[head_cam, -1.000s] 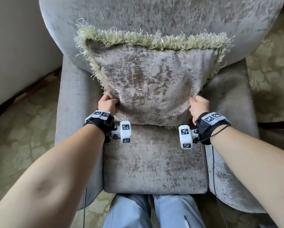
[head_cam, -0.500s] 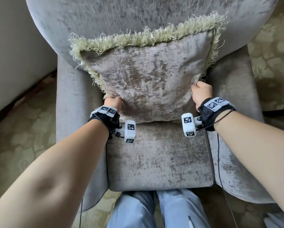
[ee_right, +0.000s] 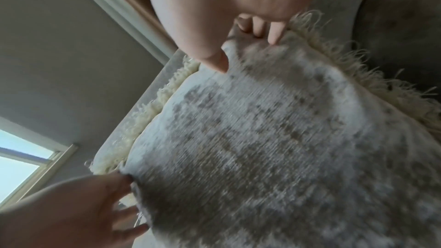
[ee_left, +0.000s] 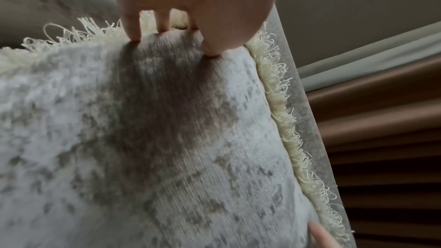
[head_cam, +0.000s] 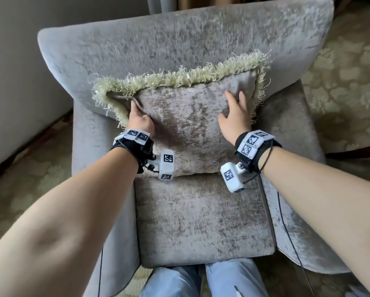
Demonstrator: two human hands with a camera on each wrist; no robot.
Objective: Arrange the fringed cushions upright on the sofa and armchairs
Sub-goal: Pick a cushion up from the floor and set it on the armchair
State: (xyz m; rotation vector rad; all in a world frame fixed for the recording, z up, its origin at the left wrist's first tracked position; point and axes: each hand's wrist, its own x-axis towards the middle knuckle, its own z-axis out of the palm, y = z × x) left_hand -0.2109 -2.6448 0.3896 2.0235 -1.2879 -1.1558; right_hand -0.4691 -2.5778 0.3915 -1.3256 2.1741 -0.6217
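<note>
A grey-brown velvet cushion (head_cam: 186,129) with a pale green fringe (head_cam: 179,78) stands on the seat (head_cam: 201,221) of a grey armchair and leans on its backrest (head_cam: 179,39), top edge tilted up to the right. My left hand (head_cam: 138,118) grips the cushion's upper left edge; in the right wrist view its fingers (ee_right: 133,229) curl behind the fabric. My right hand (head_cam: 233,112) lies flat on the upper right face, fingers straight. The wrist views show the cushion (ee_left: 143,139) (ee_right: 262,139) close up.
A wall (head_cam: 19,71) runs along the left of the armchair. Patterned carpet (head_cam: 340,71) lies on both sides. Brown curtains (ee_left: 381,139) hang behind the backrest. My legs (head_cam: 201,279) stand against the seat's front. A dark piece of furniture (head_cam: 351,153) shows at the right.
Both hands moved from the cushion's lower corners up to its upper part. The right hand let go and now lies flat on the face. The cushion now leans further back against the backrest.
</note>
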